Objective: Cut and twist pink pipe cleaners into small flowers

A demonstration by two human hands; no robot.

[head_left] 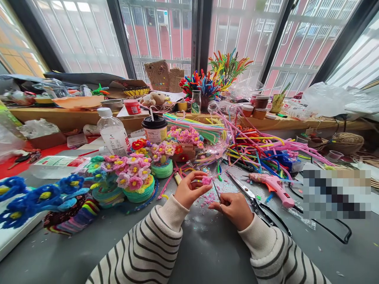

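Your left hand pinches the pink fluffy piece at its fingertips, above the grey table — your right hand has its fingers closed on small scissors, blades beside the piece.

The grey bench carries potted fuzzy flowers, big scissors, a pink glue gun, a bottle lying flat and pink scraps.

Ahead of you, daylight fills dark-framed windows with pale bars outside; a wooden ledge runs beneath them, behind your grey table.
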